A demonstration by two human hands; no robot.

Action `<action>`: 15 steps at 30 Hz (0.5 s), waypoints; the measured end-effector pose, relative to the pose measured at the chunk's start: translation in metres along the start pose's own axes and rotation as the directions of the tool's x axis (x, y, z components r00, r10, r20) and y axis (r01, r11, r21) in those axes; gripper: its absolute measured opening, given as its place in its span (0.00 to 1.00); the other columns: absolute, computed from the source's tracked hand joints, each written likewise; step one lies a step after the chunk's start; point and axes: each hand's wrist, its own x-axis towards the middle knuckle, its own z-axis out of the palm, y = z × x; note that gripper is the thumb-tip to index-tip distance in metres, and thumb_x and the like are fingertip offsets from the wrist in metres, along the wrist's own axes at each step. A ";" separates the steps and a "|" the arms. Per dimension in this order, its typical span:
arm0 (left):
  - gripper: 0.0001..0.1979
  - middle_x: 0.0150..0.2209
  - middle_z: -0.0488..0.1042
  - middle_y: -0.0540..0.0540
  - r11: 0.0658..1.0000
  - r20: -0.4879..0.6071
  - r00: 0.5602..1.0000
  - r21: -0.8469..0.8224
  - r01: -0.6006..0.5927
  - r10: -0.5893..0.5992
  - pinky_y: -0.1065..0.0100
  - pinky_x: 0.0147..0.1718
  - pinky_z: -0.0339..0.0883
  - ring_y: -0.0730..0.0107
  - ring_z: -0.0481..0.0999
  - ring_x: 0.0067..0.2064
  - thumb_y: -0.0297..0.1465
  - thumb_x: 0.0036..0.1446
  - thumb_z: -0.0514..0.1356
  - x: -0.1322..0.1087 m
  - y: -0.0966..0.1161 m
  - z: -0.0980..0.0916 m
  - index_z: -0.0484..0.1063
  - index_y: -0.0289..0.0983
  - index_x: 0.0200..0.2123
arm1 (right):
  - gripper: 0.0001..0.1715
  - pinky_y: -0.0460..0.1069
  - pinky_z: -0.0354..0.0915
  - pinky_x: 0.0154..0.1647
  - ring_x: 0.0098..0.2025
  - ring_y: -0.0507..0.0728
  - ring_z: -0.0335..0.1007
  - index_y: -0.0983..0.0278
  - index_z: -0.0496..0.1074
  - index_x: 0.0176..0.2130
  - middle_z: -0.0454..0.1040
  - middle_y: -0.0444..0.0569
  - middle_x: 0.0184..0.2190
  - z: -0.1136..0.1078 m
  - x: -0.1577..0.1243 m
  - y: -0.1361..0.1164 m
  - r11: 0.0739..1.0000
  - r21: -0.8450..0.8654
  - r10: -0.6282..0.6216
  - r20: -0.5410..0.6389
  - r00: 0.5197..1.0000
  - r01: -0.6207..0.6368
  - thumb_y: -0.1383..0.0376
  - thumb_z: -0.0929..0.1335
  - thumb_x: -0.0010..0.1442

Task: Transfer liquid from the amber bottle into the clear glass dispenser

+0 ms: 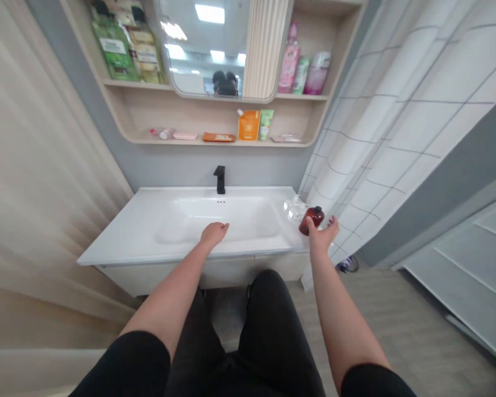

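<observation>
Left grip (213,234) loose and empty at the edge of the white sink basin (177,229), right grip (322,234) open, right up against the amber pump bottle (313,219), clear bottle (294,210) just beside it on the sink's right ledge

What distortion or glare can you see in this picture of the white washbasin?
In the head view, wide-angle distortion curves the pale wooden shelf and white grid-patterned curtain; reflected ceiling lights glare in the rounded mirror; the round dark-red bottle by the right hand looks slightly soft.
</observation>
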 end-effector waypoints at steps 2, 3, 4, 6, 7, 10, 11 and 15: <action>0.28 0.51 0.88 0.31 1.000 0.010 1.000 -0.001 -0.002 0.002 0.57 0.55 0.73 0.45 0.86 0.56 0.48 0.76 0.52 0.003 -0.001 0.001 0.88 0.39 0.42 | 0.38 0.65 0.71 0.68 0.63 0.70 0.76 0.69 0.66 0.67 0.75 0.68 0.60 -0.003 -0.020 -0.019 0.999 0.052 -0.011 -0.049 0.999 0.014 0.46 0.65 0.71; 0.27 0.50 0.88 0.32 1.000 0.012 1.000 0.000 -0.005 0.005 0.57 0.55 0.73 0.45 0.86 0.56 0.47 0.76 0.53 0.004 -0.001 0.002 0.89 0.39 0.42 | 0.32 0.63 0.73 0.64 0.58 0.68 0.78 0.67 0.69 0.64 0.78 0.65 0.55 -0.001 -0.032 -0.032 0.995 0.088 -0.058 0.037 0.998 0.055 0.49 0.63 0.73; 0.26 0.50 0.88 0.32 1.000 0.008 1.000 0.003 -0.011 0.011 0.58 0.55 0.73 0.45 0.86 0.56 0.46 0.75 0.54 0.005 -0.001 0.003 0.89 0.39 0.41 | 0.27 0.60 0.75 0.60 0.52 0.66 0.80 0.65 0.72 0.61 0.80 0.61 0.50 0.004 -0.043 -0.047 0.987 0.120 -0.124 0.180 0.976 0.103 0.51 0.62 0.73; 0.24 0.48 0.88 0.33 1.000 -0.008 1.000 0.011 -0.029 0.029 0.57 0.55 0.74 0.46 0.86 0.54 0.44 0.74 0.55 0.005 -0.001 0.003 0.89 0.40 0.40 | 0.19 0.56 0.76 0.55 0.46 0.63 0.81 0.61 0.78 0.53 0.83 0.53 0.43 0.022 -0.065 -0.077 0.954 0.205 -0.294 0.515 0.805 0.217 0.54 0.66 0.71; 0.22 0.46 0.88 0.34 0.999 -0.016 0.999 0.015 -0.035 0.035 0.57 0.55 0.74 0.46 0.86 0.53 0.42 0.73 0.56 0.004 -0.001 0.003 0.89 0.41 0.39 | 0.16 0.54 0.76 0.53 0.44 0.62 0.81 0.60 0.80 0.50 0.83 0.51 0.41 0.034 -0.074 -0.092 0.932 0.257 -0.362 0.631 0.686 0.255 0.55 0.68 0.71; 0.18 0.44 0.88 0.35 0.998 -0.019 0.999 0.031 -0.048 0.048 0.57 0.54 0.75 0.46 0.87 0.52 0.37 0.69 0.58 0.003 -0.001 0.003 0.90 0.41 0.38 | 0.13 0.51 0.74 0.52 0.43 0.59 0.82 0.58 0.82 0.50 0.86 0.47 0.41 0.070 -0.093 -0.124 0.909 0.290 -0.401 0.804 0.440 0.299 0.58 0.70 0.71; 0.17 0.44 0.88 0.35 0.998 -0.017 0.999 0.039 -0.050 0.051 0.57 0.53 0.75 0.46 0.86 0.52 0.36 0.68 0.58 0.003 -0.001 0.004 0.90 0.41 0.39 | 0.13 0.50 0.73 0.52 0.44 0.59 0.82 0.59 0.83 0.51 0.86 0.47 0.42 0.080 -0.097 -0.131 0.914 0.251 -0.371 0.837 0.402 0.319 0.59 0.71 0.71; 0.16 0.44 0.88 0.36 0.996 -0.013 0.998 0.071 -0.058 0.059 0.59 0.54 0.75 0.48 0.86 0.52 0.34 0.66 0.60 0.006 -0.002 0.006 0.90 0.42 0.39 | 0.13 0.50 0.72 0.54 0.49 0.61 0.83 0.59 0.84 0.52 0.88 0.50 0.45 0.100 -0.113 -0.137 0.884 0.083 -0.246 0.919 0.307 0.460 0.61 0.74 0.70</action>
